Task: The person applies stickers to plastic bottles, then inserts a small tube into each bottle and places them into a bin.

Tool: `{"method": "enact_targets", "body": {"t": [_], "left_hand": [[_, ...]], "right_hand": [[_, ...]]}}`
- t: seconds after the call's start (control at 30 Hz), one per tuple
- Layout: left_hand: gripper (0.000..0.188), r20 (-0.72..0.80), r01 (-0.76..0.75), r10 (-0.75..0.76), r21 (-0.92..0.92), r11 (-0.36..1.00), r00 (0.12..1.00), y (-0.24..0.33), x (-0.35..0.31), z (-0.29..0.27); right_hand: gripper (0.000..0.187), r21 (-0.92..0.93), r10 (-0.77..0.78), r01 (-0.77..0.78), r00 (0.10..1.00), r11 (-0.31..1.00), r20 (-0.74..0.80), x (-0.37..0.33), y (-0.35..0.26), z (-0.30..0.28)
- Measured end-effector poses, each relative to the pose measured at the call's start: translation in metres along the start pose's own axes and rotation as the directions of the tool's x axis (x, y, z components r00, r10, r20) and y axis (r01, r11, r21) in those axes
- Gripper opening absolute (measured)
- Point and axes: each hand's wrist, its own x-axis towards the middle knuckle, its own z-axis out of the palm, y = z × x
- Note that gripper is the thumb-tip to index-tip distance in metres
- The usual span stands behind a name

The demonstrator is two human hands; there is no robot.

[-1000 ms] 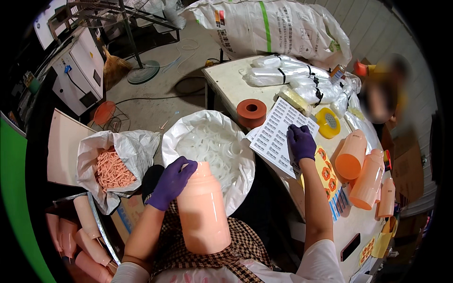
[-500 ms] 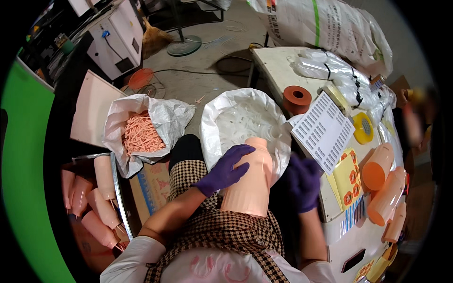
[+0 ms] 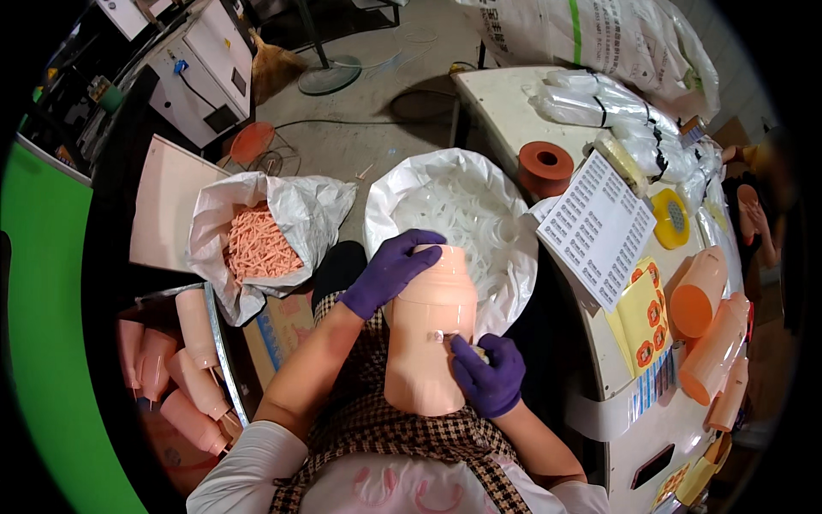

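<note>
While your left hand (image 3: 394,274), gloved in purple, curls around the neck of the peach bottle (image 3: 424,377), your right hand (image 3: 490,374), gloved alike, rests against the lower right of its body with the fingers folded. The right fingertips meet a small label (image 3: 437,337) on the bottle's front — whether they pinch it or merely press it, one cannot tell. The bottle is tilted above your checked apron (image 3: 377,433), base toward your lap and neck away from you, left of the tabletop's left edge.

Beyond the neck stands a white sack (image 3: 385,201) of translucent rings (image 3: 467,210); farther left, a second sack (image 3: 312,206) holds peach sticks (image 3: 261,244). At lower left, a metal-edged box (image 3: 224,351) contains further peach pieces (image 3: 197,385).

On the tabletop (image 3: 501,107), a reddish-brown roll (image 3: 545,169) and a label sheet (image 3: 597,231) lie along the left edge, with a yellow tape dispenser (image 3: 670,218) just to their right. Nearer you come yellow sticker sheets (image 3: 638,321), then a phone (image 3: 653,467); loose peach bottles (image 3: 715,351) lie toward the right edge — clear bundles (image 3: 591,103) toward the far edge.
</note>
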Motion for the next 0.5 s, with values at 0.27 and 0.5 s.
{"method": "enact_targets", "body": {"t": [0.27,0.5], "left_hand": [[0.029,-0.043,-0.126,0.151,0.364,0.923,0.988,0.015,-0.02,-0.003],[0.075,0.102,-0.188,0.166,0.263,0.946,0.981,0.01,-0.031,-0.011]], "right_hand": [[0.046,-0.09,-0.026,0.031,0.998,0.995,0.059,0.015,0.001,-0.006],[0.046,-0.132,-0.101,0.113,0.991,0.985,0.094,0.027,0.003,-0.008]]}}
